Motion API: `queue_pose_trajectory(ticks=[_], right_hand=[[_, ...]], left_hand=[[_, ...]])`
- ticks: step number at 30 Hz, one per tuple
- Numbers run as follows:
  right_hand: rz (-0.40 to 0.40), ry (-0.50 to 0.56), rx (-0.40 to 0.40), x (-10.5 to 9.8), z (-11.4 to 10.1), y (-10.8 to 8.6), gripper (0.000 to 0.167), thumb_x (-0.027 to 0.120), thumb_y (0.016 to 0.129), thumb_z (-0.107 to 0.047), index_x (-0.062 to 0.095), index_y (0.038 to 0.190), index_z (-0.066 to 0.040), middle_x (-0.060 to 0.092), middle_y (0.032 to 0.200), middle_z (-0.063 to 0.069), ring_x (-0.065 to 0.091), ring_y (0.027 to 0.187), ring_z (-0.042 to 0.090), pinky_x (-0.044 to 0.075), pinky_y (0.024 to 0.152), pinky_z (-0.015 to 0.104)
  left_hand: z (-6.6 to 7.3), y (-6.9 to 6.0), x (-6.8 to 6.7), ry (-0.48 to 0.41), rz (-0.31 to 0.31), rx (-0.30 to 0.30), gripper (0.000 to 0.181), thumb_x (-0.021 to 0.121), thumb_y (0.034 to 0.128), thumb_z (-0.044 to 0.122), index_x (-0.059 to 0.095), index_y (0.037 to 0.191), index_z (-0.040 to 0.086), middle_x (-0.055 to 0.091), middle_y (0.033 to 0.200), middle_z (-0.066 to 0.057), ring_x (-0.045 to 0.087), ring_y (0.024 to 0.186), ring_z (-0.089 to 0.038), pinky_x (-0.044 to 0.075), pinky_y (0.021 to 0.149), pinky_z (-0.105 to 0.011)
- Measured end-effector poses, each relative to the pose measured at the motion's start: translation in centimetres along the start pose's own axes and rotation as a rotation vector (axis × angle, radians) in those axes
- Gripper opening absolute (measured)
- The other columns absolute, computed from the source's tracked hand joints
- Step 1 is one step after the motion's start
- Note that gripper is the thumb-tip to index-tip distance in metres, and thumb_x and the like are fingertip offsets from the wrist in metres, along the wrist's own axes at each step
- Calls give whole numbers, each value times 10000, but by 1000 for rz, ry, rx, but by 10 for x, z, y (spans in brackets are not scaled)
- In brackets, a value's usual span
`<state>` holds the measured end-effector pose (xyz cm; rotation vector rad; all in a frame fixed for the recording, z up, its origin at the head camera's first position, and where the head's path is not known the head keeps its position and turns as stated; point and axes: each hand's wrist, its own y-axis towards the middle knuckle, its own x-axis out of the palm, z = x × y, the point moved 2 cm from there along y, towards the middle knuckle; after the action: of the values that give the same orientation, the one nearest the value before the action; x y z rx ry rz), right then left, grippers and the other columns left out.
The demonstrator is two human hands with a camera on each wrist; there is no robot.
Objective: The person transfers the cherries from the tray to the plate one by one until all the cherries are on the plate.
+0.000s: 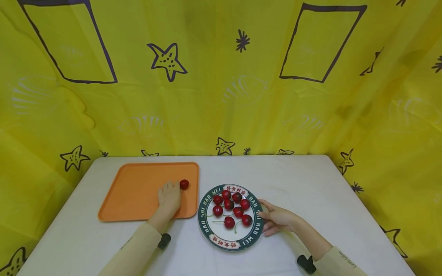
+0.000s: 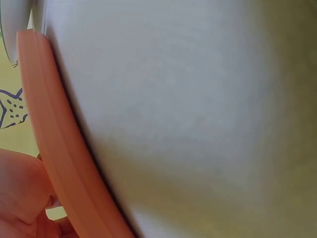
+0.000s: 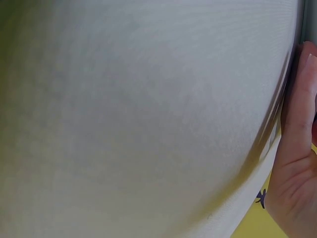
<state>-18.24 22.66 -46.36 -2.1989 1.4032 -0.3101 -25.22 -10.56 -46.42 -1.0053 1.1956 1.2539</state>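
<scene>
Over the right part of an orange tray [image 1: 138, 191], my left hand [image 1: 169, 197] has its fingers curled down. A dark red cherry [image 1: 184, 184] sits against the thumb side of that hand, seemingly pinched there; its stem and the fingertips are hidden. My right hand [image 1: 279, 218] grips the right rim of a round plate [image 1: 221, 234], thumb on top and fingers below. Several red cherries [image 1: 229, 222] with green stems lie on the plate's white middle. In the left wrist view the tray's rim [image 2: 64, 144] partly covers the left hand [image 2: 22, 193].
The tray and plate stand side by side on a white-covered table [image 1: 293, 180], with a narrow gap between them. A yellow patterned curtain [image 1: 207, 107] hangs behind the table and along both sides.
</scene>
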Motion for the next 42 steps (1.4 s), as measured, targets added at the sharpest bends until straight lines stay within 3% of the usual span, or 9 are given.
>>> queue_pose_trajectory(ticks=[10,16,24,33,42], right_hand=[[-5,3,0,-1,0,1,590,436,964,-164,112,1457,-146,564,770,95,612,594,147,542,599,341],[-11,2,-8,-2,1,1,592,441,962,-164,114,1455,-145,568,766,91,612,592,148,542,598,344],[-25,5,-1,-2,1,1,586,423,962,-146,108,1456,-146,581,759,80,609,587,136,541,598,339],[-15,7,6,-2,1,2,577,418,962,-139,121,1456,-155,581,762,89,605,583,138,541,602,341],[-18,9,1,-1,0,1,583,421,964,-146,111,1457,-149,576,757,82,600,583,133,541,600,337]], left_hand=[[3,3,-4,1,0,23,231,507,916,112,551,1139,68,472,934,-158,456,921,-323,348,789,-440],[11,5,-11,-5,122,85,276,535,876,8,578,1136,89,446,930,-148,425,931,-322,355,825,-448],[27,-2,-20,-39,262,190,190,569,873,35,589,1048,105,395,849,-106,405,854,-290,373,813,-434],[42,-23,-27,-63,373,362,143,647,825,95,568,932,147,355,793,-50,393,783,-241,384,772,-400],[61,-55,-32,-99,339,463,104,627,843,166,527,865,183,323,787,-3,363,751,-180,346,745,-338]])
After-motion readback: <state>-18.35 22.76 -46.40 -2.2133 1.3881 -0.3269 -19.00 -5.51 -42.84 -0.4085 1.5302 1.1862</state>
